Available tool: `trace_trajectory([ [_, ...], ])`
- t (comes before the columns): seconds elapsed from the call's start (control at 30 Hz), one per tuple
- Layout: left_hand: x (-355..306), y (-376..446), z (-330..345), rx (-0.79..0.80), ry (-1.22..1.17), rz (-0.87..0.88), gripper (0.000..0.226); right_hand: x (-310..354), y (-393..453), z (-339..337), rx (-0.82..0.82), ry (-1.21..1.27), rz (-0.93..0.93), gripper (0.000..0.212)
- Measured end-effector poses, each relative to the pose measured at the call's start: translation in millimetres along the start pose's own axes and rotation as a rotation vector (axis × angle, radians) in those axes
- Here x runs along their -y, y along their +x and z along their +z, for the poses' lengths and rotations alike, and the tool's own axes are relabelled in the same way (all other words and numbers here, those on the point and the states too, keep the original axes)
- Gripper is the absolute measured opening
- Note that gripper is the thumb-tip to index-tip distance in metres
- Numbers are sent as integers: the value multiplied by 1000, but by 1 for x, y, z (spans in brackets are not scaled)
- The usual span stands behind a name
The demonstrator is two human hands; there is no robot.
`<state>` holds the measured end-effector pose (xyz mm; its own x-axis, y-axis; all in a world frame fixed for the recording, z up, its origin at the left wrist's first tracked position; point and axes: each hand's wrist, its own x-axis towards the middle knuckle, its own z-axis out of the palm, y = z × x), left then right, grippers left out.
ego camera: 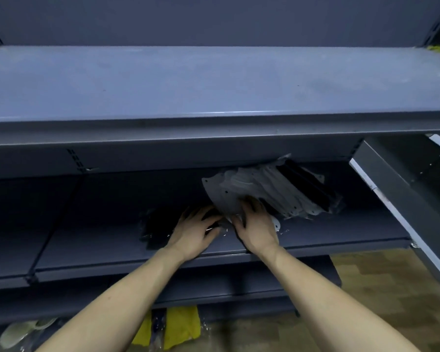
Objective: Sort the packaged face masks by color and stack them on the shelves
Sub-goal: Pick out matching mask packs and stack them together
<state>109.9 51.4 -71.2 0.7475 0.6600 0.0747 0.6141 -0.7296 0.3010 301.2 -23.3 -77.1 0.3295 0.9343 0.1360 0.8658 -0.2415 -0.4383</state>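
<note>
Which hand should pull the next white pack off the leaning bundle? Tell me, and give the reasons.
Probably the right hand. Its fingers already lie on the lower edge of the white packs, which lean on the middle shelf. The left hand rests beside them, over the black packs.

The picture is dim and bluish, with soft light falling on the wide flat grey metal top shelf (214,80), deep dark shadow under it where the black packets (160,224) almost vanish, straight edges bending near the sides, and everything slightly blurry.
</note>
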Motion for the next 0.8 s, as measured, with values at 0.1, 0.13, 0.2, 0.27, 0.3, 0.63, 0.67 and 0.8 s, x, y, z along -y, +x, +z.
trace_trajectory([
  [0.1,14,-11,-5,44,4,-28,64,4,1,0,-7,-128,-9,51],
  [0.13,20,-14,-7,60,11,-34,66,7,3,-1,12,-156,-15,53],
  [0.2,31,-20,-11,71,31,-42,68,16,6,-4,72,-181,-3,63],
  [0.27,40,-25,-17,58,53,-53,70,26,10,-3,100,-168,24,63],
  [0.3,45,-26,-19,54,69,-68,72,32,11,-1,95,-151,28,59],
  [0.63,111,-46,-45,21,148,-307,43,66,-4,17,-5,-93,-117,48],
  [0.67,117,-47,-46,14,168,-320,45,65,-5,18,-18,-84,-142,49],
  [0.8,113,-46,-47,-30,234,-397,58,62,-12,22,-88,-74,-275,46],
])
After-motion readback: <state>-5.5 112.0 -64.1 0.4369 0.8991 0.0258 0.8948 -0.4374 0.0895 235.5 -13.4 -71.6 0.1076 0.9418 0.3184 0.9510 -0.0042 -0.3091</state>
